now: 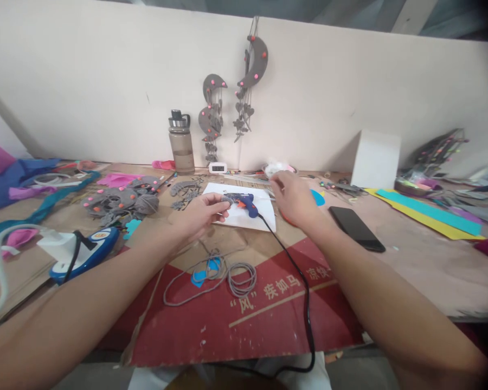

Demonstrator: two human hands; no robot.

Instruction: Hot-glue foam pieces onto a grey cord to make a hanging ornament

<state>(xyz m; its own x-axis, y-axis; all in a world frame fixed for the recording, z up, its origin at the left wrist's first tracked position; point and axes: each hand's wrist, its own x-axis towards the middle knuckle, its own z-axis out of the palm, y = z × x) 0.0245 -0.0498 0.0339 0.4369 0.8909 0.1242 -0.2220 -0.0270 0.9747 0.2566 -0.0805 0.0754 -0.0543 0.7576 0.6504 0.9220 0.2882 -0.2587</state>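
Reaching out over a messy table (pixel 415 271) with two bare arms. Pinching something small and grey (pixel 224 200) with the left hand (pixel 201 214), fingers closed on it, right beside the back end of a blue glue gun (pixel 244 203). Lying on a white sheet of paper (pixel 264 216) in the middle of the table, with its black cord (pixel 305 303) running down toward the near edge. Hovering just to the right of the glue gun with the right hand (pixel 295 197), fingers curled down a bit, not possible to tell if holding anything. Resting near the right wrist, a black phone (pixel 357 228) flat on the table. Sitting in front of the arms, a loose coil of grey string (pixel 231 271) on a red and brown piece of cardboard (pixel 248 319). Piling up on the left, lots of grey felt shapes (pixel 122 203) with pink dots. Standing at the back by the wall, a brown water bottle (pixel 181 143), and beside it a small white clock (pixel 217 168). Hanging on the wall, two grey moon decorations (pixel 231 97). Sitting farther right, a white box (pixel 376 160), with yellow and blue paper strips (pixel 427 214) near it
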